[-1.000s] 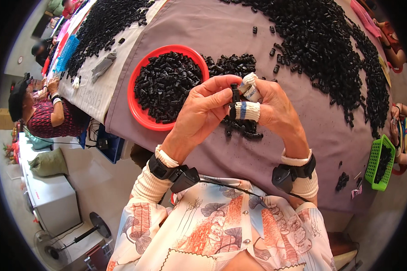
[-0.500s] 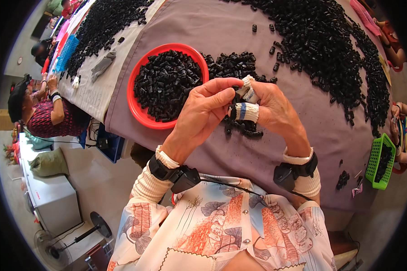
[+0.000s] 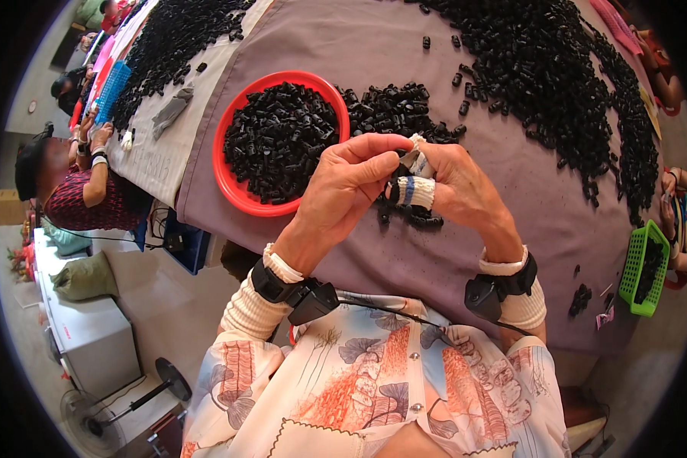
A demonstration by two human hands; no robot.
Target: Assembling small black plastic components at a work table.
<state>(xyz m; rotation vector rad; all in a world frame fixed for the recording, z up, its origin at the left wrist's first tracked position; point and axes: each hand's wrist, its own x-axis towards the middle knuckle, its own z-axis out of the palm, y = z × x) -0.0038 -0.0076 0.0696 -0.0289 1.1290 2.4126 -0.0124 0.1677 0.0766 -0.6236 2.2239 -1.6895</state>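
Observation:
In front of my chest, my left hand (image 3: 342, 182) and my right hand (image 3: 469, 182) meet at the fingertips over the cloth-covered table. The left thumb and forefinger are pinched together. My right fingers are curled in toward them, with white knitted finger sleeves (image 3: 417, 191) on the thumb and a finger. A small dark greyish edge shows between the hands, but the fingers hide what they hold. Beside my left hand stands a round red basin (image 3: 220, 164) full of small black plastic parts (image 3: 278, 141). Just beyond my fingers lies a loose pile of similar black parts (image 3: 393, 111).
A large heap of black parts (image 3: 527, 69) spreads across the far right. At the right edge is a green basket (image 3: 627, 286). Another person (image 3: 76, 183) works at the left, near a blue basket (image 3: 113, 91). A floor fan (image 3: 130, 401) stands lower left.
My hands stay together in almost the same place, with a slight shift of the fingers. A greyish edge now shows between them. The person at the left has moved their hands forward on the table.

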